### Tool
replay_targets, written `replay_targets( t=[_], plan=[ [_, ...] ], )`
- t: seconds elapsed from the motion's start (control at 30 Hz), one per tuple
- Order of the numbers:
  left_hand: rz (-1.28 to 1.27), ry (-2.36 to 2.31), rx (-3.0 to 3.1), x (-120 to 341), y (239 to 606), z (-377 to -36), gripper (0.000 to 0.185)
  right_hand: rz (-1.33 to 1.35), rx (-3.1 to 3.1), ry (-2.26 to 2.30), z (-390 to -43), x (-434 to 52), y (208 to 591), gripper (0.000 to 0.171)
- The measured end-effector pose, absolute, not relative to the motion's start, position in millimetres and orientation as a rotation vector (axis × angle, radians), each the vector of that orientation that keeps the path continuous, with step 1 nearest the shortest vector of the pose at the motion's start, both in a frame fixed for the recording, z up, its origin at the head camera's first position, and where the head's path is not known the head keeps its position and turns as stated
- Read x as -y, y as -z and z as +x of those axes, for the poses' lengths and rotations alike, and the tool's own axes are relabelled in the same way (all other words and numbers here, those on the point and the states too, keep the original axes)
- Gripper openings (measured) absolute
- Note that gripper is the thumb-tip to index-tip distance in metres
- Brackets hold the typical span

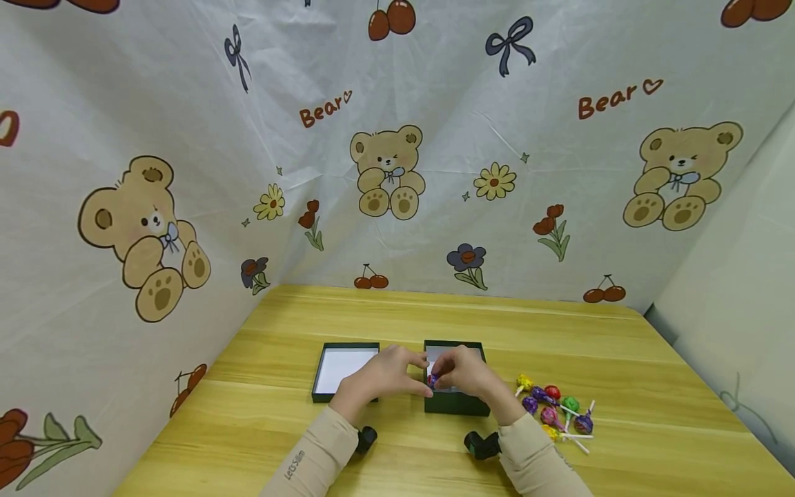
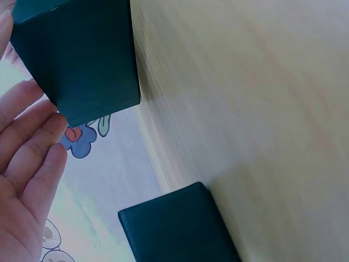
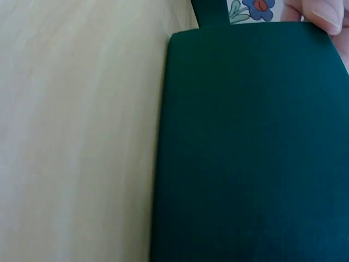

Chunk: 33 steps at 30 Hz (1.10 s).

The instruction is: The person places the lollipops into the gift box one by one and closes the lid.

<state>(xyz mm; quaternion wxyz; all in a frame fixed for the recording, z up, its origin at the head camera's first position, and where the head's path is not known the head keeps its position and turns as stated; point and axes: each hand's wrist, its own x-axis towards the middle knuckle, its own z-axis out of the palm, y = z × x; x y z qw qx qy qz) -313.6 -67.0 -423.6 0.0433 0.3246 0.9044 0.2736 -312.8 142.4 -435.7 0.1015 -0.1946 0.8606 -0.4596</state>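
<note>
A dark green box (image 1: 456, 403) with a pale inside stands open on the table. My right hand (image 1: 462, 371) reaches over its front and pinches a lollipop (image 1: 432, 380) with a purple and red wrapper at the left inner side; the stick is hidden. In the head view my left hand (image 1: 393, 373) is at the box's left edge, thumb and fingers spread apart. The left wrist view shows its fingers (image 2: 34, 143) nearly straight beside the box's green side wall (image 2: 82, 60). Only a few fingertips (image 3: 325, 15) of a hand show over the box rim in the right wrist view.
A shallow green lid (image 1: 344, 369) with a white inside lies left of the box. Right of the box is a loose pile of several lollipops (image 1: 550, 416) in coloured wrappers, some white sticks pointing right. A bear-patterned cloth (image 1: 435, 255) hangs behind the wooden table (image 1: 410, 459).
</note>
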Motion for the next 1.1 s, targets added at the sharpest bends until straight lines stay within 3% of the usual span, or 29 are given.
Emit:
replay_targets(
  t=[1.1],
  plan=[
    [0.987,-0.868,-2.746,65.3,422.2,-312.8,0.048,-0.435,-2.529,1.29,-314.3,-139.0,440.1,0.016]
  ],
)
